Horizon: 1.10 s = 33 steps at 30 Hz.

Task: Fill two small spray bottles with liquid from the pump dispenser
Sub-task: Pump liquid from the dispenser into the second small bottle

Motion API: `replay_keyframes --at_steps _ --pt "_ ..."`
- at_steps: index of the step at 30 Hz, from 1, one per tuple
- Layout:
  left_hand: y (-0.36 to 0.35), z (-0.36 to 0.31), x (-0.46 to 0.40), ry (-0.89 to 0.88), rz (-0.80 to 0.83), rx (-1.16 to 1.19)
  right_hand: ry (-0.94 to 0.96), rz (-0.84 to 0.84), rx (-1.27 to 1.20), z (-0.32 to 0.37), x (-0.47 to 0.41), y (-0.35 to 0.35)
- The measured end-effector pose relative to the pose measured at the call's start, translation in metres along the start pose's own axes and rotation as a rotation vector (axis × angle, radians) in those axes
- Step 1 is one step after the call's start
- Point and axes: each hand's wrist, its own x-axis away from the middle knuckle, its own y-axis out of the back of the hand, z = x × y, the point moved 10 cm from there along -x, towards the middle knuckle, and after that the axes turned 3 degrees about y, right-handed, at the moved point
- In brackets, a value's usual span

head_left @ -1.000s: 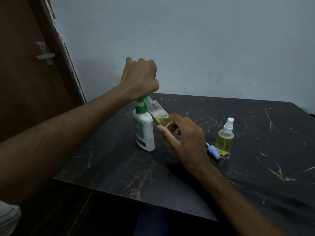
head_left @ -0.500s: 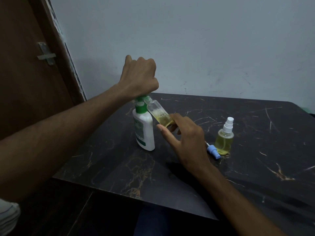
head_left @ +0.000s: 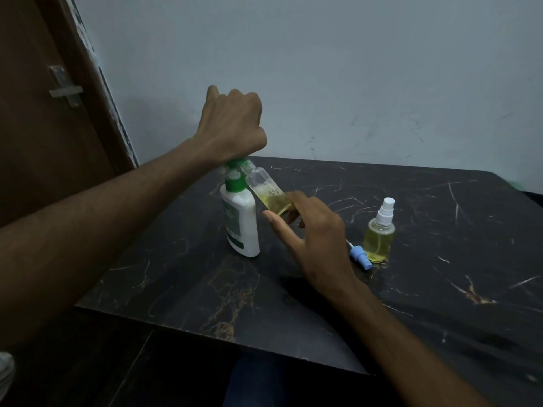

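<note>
Two small spray bottles are in view. One, an open clear bottle (head_left: pixel 269 192) of smooth plastic, is tilted with its neck up against the green spout of the pump dispenser (head_left: pixel 239 218); frothy yellow liquid fills its lower part. The right hand (head_left: pixel 311 236) pinches its base, fingers curled around the bottom and the thumb stretched out toward 10 o'clock. The dispenser is a white, rounded, flat-sided bottle with a green collar and label, standing upright at 9 o'clock of the tilted bottle. The left hand (head_left: pixel 232 124) sits on its pump head as a closed fist, knuckles up; whether the fingers wrap the head or only bear on it cannot be told. At 3 o'clock of the right hand stands the capped bottle (head_left: pixel 379 235), round-shouldered, yellow inside, with a white sprayer. A loose blue spray cap (head_left: pixel 360 256) with a thin white tube lies touching its base at 8 o'clock. All rest on a dark, glossy, marble-veined tabletop (head_left: pixel 205 289).
</note>
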Motion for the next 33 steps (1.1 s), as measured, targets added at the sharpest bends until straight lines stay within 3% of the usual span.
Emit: replay_keyframes --at_steps 33 --pt "0.0020 -0.0008 0.0003 -0.002 -0.009 -0.007 -0.003 -0.010 0.006 -0.0022 0.0001 -0.0010"
